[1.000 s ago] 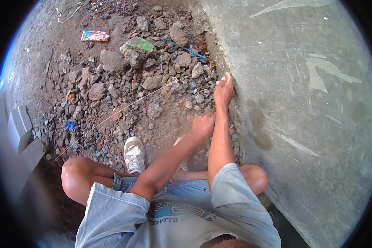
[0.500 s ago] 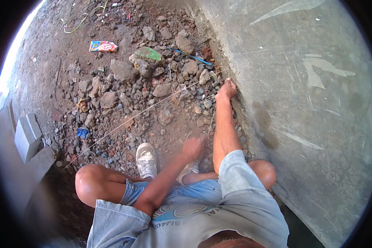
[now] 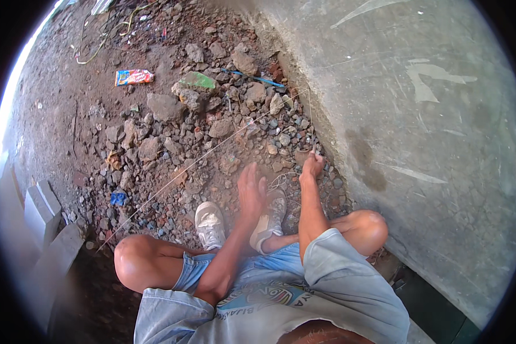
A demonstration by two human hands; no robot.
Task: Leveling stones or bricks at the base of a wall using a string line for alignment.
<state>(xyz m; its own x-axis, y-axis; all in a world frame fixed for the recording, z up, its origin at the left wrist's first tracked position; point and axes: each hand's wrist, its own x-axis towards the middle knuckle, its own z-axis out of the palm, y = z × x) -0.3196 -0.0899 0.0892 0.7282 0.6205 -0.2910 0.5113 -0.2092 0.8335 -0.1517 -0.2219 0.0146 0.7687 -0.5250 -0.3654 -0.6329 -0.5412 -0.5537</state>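
A thin pale string (image 3: 180,174) runs taut from the lower left, above the rubble, to the base of the concrete wall (image 3: 384,132). There it bends back toward me along the wall's foot. My right hand (image 3: 312,165) is closed in a pinch on this near part of the string, just above small stones. Loose loops of string (image 3: 278,181) lie by my shoe, left of that hand. My left hand (image 3: 251,188), slightly blurred, is held above the dirt in front of my shoes with its fingers stretched out, and nothing shows in it.
Broken rocks (image 3: 165,107) and gravel cover the ground ahead. Among them lie a green shard (image 3: 198,80), a blue strip (image 3: 252,77), a red-and-blue wrapper (image 3: 134,77) and a blue scrap (image 3: 118,198). Grey blocks (image 3: 42,212) stand at the left. My shoes (image 3: 210,223) rest on the dirt.
My right hand has drawn back from the wall's base toward me, holding the string. The left hand has moved a little left and forward, and its fingers are now stretched out.
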